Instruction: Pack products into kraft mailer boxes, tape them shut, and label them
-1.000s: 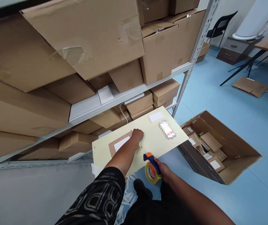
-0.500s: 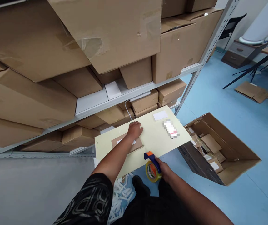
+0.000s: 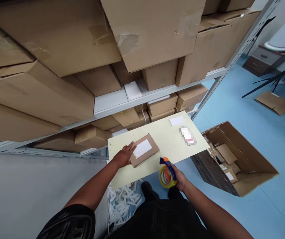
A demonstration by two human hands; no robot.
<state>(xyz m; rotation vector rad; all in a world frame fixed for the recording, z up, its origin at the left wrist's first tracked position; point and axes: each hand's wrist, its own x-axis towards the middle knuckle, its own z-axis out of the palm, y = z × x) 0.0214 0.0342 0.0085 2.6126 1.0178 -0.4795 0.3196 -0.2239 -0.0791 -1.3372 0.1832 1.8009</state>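
Observation:
A small flat cardboard box (image 3: 152, 149) with a white label (image 3: 142, 148) on top lies on a pale yellow board (image 3: 120, 179). My left hand (image 3: 124, 156) grips the box's left edge, its fingertips over the top and its thumb mostly hidden. Just off the board's front edge, my right hand (image 3: 181, 177) is closed round the blue handle of a tape dispenser (image 3: 168, 172). The dispenser carries a roll of clear yellowish tape, and its orange part points up, close to the box's near right corner.
A white card (image 3: 177, 120) and a pixelated object (image 3: 187, 135) lie on the board's right part. Right of it stands an open carton (image 3: 254, 162) with several small boxes inside. Shelves (image 3: 157, 94) loaded with cartons rise behind. White scraps (image 3: 125, 205) cover the floor below.
My left hand has moved from over the box to its left edge, uncovering the label. The box sits at a different angle. My right hand still holds the tape dispenser. The view has shifted.

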